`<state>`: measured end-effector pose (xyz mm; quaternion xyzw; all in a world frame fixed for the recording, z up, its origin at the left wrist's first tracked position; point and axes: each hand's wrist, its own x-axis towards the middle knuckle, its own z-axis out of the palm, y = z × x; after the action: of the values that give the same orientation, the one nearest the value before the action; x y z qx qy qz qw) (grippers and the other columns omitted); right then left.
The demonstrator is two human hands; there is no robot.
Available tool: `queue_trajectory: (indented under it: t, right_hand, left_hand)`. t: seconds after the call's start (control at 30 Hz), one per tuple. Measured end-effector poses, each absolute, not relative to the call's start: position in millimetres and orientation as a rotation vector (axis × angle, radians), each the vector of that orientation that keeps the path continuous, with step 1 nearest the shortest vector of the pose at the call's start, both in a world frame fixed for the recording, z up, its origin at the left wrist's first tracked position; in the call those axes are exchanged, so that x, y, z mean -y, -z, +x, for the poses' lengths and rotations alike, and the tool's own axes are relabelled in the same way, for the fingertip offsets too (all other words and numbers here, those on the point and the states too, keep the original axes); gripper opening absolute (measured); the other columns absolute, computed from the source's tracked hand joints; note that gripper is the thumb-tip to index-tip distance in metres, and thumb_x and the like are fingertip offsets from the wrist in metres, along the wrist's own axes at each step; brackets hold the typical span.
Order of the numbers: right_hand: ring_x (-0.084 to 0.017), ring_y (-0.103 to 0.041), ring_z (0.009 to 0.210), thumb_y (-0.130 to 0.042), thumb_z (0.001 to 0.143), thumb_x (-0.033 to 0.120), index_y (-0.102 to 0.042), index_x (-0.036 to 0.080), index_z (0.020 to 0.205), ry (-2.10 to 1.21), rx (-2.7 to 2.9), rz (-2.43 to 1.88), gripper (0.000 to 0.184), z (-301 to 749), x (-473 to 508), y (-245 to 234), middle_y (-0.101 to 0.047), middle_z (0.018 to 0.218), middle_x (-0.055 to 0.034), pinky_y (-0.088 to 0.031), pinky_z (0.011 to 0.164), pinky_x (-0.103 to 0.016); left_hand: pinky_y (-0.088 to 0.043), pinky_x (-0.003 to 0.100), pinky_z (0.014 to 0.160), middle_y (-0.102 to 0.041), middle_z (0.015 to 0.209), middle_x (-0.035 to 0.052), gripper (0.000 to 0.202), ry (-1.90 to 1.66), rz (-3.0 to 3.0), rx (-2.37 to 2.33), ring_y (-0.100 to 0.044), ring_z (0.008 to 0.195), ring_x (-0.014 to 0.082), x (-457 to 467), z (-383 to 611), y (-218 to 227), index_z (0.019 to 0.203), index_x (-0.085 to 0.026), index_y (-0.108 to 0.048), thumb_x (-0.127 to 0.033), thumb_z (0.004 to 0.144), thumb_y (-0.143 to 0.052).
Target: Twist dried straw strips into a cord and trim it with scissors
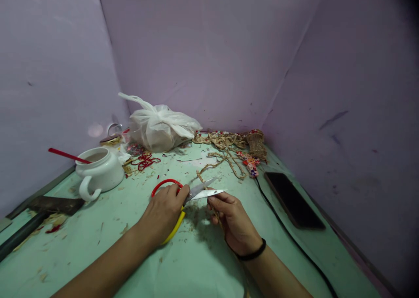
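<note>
My left hand (pixel 166 211) is closed around the scissors (pixel 178 221), which have one red and one yellow handle loop. Their metal blades are spread apart and point right, with a strand of brown twine (pixel 200 177) running between them. On the right, my right hand (pixel 234 217) pinches that twine between thumb and fingers, close to the blade tips. A piece of the twine hangs down along the palm. The far part of the strand leads back toward a tangle of twine (pixel 225 141) by the wall.
A white pot (pixel 109 171) with a red stick stands left, near a dark-handled tool (pixel 59 205). Behind are a tied white plastic bag (pixel 163 129), red string (pixel 144 161) and a twine spool (pixel 256 145). A phone (pixel 293 199) and a black cable (pixel 281 223) lie right.
</note>
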<state>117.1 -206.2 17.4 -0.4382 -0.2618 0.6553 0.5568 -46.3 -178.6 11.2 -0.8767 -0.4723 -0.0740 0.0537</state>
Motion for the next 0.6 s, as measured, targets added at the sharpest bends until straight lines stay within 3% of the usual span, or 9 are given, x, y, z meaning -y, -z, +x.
queue_trajectory:
  t: [0.2,0.37,0.6]
  right_hand:
    - [-0.005,-0.037,0.043,-0.07,0.055,0.024,-0.064,0.012,0.068,-1.517,0.697,-1.03,0.019,118,207,-16,-0.046,0.051,0.0036,-0.029,0.036,-0.016]
    - [-0.004,-0.031,0.042,-0.069,0.055,0.023,-0.06,0.013,0.062,-1.525,0.702,-1.043,0.015,120,205,-17,-0.043,0.05,0.0039,-0.018,0.033,-0.015]
    - [-0.002,-0.025,0.042,-0.071,0.055,0.027,-0.066,0.014,0.082,-1.505,0.624,-1.107,0.031,122,202,-16,-0.045,0.057,0.004,-0.011,0.035,-0.017]
  left_hand:
    - [-0.039,0.03,0.062,-0.051,0.083,0.005,0.03,0.227,-2.698,1.415,-0.048,0.073,0.0187,179,-51,-17,0.1,-0.021,-0.044,-0.011,0.071,-0.041]
    - [-0.039,0.027,0.061,-0.053,0.081,0.0045,0.029,0.215,-2.748,1.435,-0.05,0.072,0.0175,177,-53,-18,0.098,-0.021,-0.045,-0.011,0.071,-0.041]
    - [-0.041,0.029,0.068,-0.054,0.087,0.0054,0.036,0.465,-2.767,1.555,-0.051,0.079,0.0176,172,-61,-21,0.105,-0.02,-0.043,-0.01,0.071,-0.038]
